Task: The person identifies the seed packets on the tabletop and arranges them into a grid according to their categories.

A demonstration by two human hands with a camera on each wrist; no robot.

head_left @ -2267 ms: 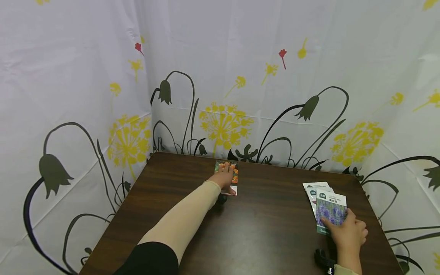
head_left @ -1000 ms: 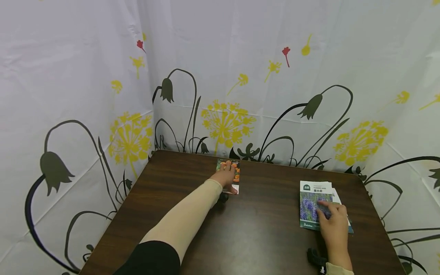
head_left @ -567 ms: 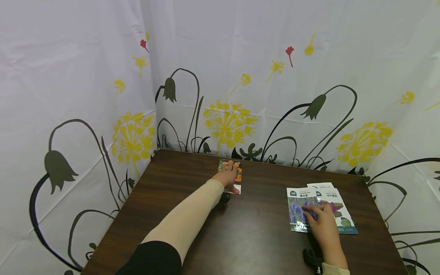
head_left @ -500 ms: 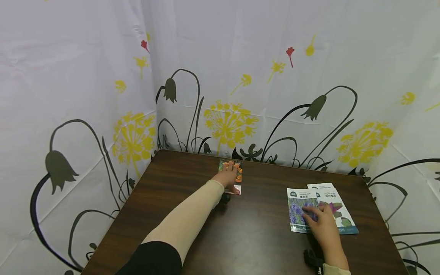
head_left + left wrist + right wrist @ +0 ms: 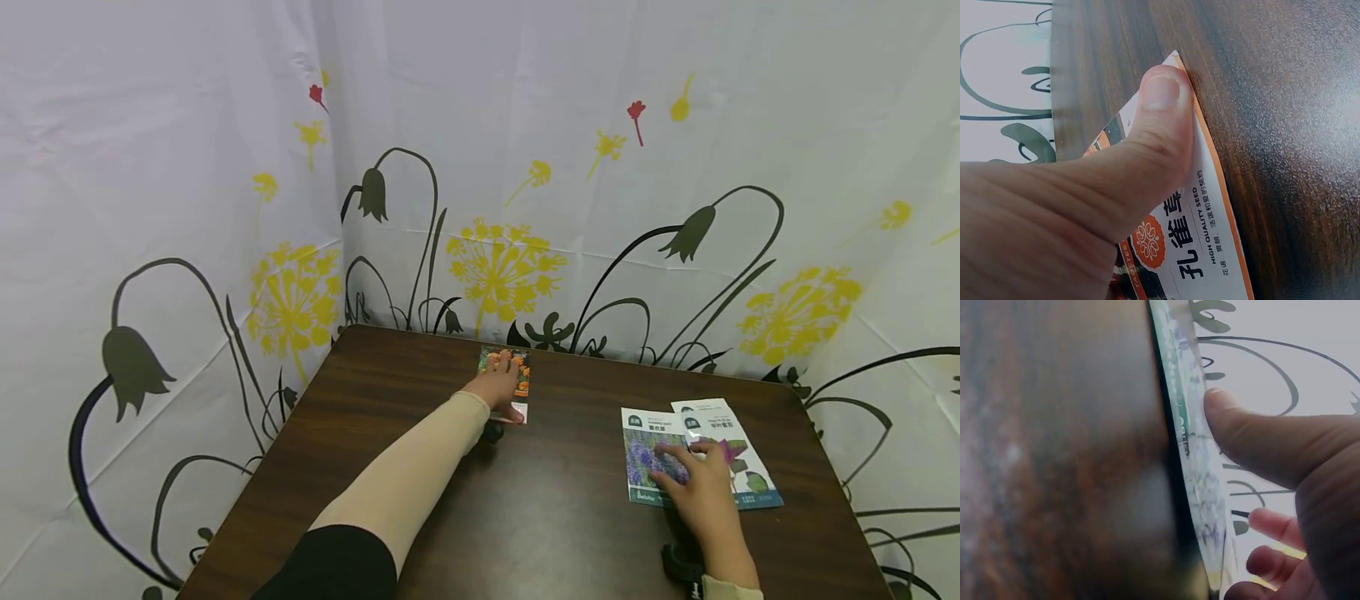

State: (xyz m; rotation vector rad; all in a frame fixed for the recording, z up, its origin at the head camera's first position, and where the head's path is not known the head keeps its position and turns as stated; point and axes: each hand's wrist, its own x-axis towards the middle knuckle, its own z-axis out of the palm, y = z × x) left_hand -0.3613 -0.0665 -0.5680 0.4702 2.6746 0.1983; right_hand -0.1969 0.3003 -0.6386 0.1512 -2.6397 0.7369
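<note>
At the back of the table, my left hand (image 5: 497, 387) rests on a seed packet with orange flowers (image 5: 523, 381), its fingers spread straight across the front. In the left wrist view the thumb lies along the white end of this packet (image 5: 1192, 250). On the right, my right hand (image 5: 703, 497) touches the lavender seed packet (image 5: 641, 457) with thumb and fingertips, fingers relaxed and apart. Its thumb meets the packet's printed face (image 5: 1192, 425) in the right wrist view. Partly under the lavender packet lies a packet with a magenta flower (image 5: 753, 477); another white packet (image 5: 703, 406) peeks out behind.
Both hands work over a dark brown wooden table (image 5: 570, 500). A white curtain (image 5: 480, 108) with printed flowers hangs along its back and sides. A black wrist strap (image 5: 681, 567) sits by the right wrist.
My right hand has moved left with the lavender packet, laying it down left of the others and uncovering the magenta-flower packet. Lately it has barely shifted. My left hand has stayed on its packet.
</note>
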